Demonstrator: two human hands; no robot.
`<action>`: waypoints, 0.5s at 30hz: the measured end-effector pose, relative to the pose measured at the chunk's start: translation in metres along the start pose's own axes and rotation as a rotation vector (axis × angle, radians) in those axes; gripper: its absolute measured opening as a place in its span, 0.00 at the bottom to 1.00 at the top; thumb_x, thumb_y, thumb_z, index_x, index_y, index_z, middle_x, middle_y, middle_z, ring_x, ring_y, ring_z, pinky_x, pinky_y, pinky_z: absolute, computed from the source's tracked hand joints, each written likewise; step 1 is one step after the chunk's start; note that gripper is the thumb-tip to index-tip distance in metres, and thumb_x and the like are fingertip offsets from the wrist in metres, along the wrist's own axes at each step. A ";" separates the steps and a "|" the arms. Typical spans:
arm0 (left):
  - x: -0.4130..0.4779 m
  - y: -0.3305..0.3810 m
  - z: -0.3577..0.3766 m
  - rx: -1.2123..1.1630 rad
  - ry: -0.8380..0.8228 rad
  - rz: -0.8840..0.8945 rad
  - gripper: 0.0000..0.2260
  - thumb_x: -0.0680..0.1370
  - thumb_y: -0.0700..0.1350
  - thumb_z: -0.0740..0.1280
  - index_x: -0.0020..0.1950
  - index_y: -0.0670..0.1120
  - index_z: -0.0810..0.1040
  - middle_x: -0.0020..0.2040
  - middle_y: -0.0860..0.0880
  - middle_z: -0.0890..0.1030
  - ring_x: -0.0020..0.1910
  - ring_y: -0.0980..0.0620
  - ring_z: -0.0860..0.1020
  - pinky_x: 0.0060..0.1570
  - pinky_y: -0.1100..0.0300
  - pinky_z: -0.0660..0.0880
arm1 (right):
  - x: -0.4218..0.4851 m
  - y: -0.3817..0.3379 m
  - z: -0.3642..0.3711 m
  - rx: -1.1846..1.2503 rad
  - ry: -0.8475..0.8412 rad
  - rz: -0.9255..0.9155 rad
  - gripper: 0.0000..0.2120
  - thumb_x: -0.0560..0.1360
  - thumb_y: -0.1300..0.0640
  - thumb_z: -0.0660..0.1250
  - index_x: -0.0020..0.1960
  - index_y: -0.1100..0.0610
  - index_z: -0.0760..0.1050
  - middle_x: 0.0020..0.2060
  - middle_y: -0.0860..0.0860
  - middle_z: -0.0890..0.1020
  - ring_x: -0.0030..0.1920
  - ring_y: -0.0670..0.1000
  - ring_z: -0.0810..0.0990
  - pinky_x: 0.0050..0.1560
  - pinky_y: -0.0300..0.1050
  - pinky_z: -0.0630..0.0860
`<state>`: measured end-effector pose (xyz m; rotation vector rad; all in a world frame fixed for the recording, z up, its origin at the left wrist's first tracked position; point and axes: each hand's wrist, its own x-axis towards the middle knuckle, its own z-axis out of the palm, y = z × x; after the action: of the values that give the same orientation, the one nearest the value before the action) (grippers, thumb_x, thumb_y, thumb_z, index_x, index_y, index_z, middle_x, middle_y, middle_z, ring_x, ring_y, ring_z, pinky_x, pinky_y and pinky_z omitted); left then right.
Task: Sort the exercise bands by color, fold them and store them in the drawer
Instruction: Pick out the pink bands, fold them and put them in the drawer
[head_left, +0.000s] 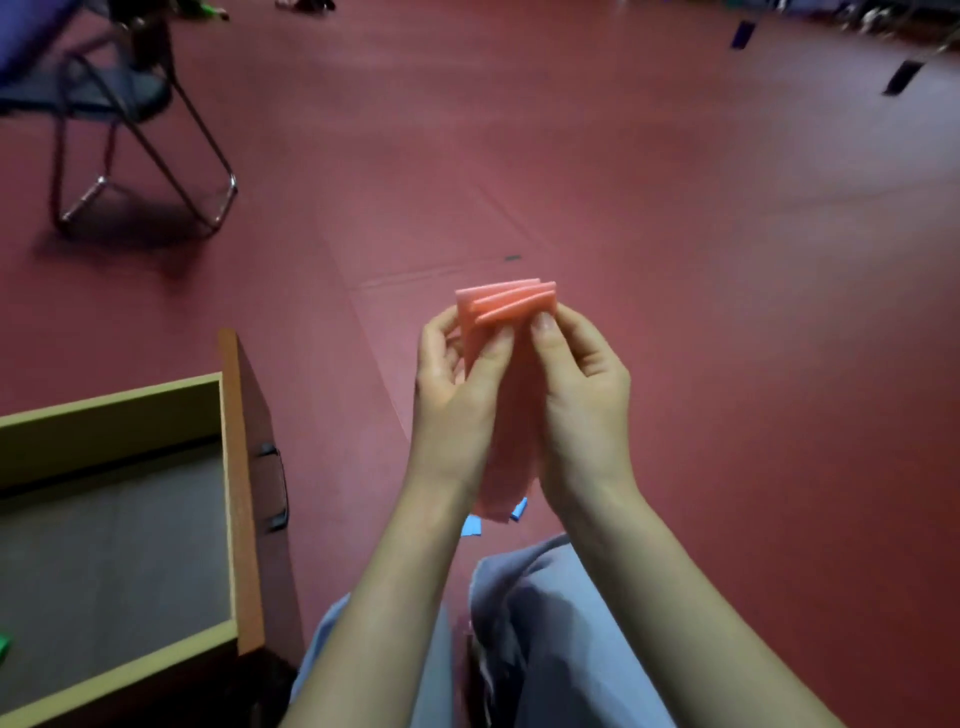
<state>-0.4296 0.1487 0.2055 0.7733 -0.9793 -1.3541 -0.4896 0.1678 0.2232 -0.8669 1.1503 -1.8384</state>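
Currently, left hand (457, 374) and right hand (576, 364) are pinching the pink folded rubber exercise band (506, 306), keeping pleats aligned; open wooden drawer (228, 467) at nine o'clock.

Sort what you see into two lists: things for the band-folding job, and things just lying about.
Job: pink band, pinched by left hand and right hand; open drawer; blue strips beneath, likely bands.
Lying about: metal-framed chair; red floor.

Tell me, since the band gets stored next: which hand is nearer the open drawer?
Left. The left hand pinches the pink band on the side toward the drawer; the right hand pinches its far side, farther from the drawer.
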 end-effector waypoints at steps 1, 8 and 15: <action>-0.006 0.001 -0.003 0.053 -0.015 -0.014 0.04 0.75 0.42 0.65 0.46 0.51 0.72 0.40 0.55 0.78 0.35 0.65 0.76 0.37 0.73 0.73 | -0.004 -0.004 0.000 0.047 0.022 0.015 0.10 0.75 0.64 0.61 0.40 0.55 0.78 0.33 0.49 0.80 0.36 0.47 0.77 0.40 0.39 0.76; -0.057 -0.001 -0.019 0.307 -0.040 -0.040 0.12 0.78 0.40 0.60 0.36 0.47 0.76 0.30 0.55 0.78 0.33 0.60 0.72 0.33 0.68 0.71 | -0.031 -0.024 0.008 0.255 0.145 0.142 0.13 0.76 0.66 0.59 0.36 0.56 0.76 0.23 0.45 0.79 0.26 0.41 0.76 0.29 0.32 0.74; -0.080 0.016 -0.023 0.265 -0.131 -0.063 0.10 0.75 0.34 0.63 0.45 0.50 0.76 0.39 0.54 0.81 0.38 0.62 0.77 0.41 0.68 0.75 | -0.050 -0.039 -0.006 0.115 0.071 0.217 0.10 0.75 0.66 0.61 0.39 0.57 0.77 0.22 0.46 0.79 0.24 0.41 0.75 0.26 0.30 0.73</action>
<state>-0.3985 0.2279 0.2003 0.9285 -1.2646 -1.3584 -0.4819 0.2248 0.2497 -0.5915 1.1231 -1.7484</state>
